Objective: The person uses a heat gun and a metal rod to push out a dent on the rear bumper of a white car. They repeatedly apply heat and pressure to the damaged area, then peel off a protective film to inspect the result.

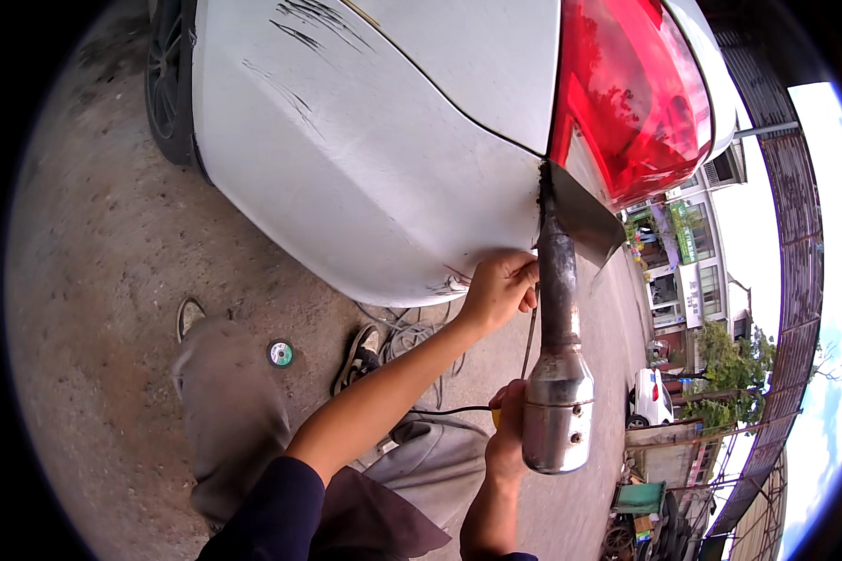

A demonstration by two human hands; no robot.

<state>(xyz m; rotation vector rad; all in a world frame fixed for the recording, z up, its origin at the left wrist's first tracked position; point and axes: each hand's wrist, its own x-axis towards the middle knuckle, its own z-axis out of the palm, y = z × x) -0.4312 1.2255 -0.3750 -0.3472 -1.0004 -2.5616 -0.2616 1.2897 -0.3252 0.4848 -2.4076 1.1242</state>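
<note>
Upper body: one navy short-sleeved top, its left sleeve plain and ending above the elbow, the right sleeve just a dark sliver at the lower edge; left hand and right hand bare, forearms likewise. Lower body: loose, creased grey-brown trousers, with a pointed, dark plum-brown cloth flap at the lap. Footwear: one pale-rimmed left shoe, partly hidden; one black right shoe with pale trim.

The car stands before you; on the ground, a disc lies between your shoes, a cable at right.
</note>
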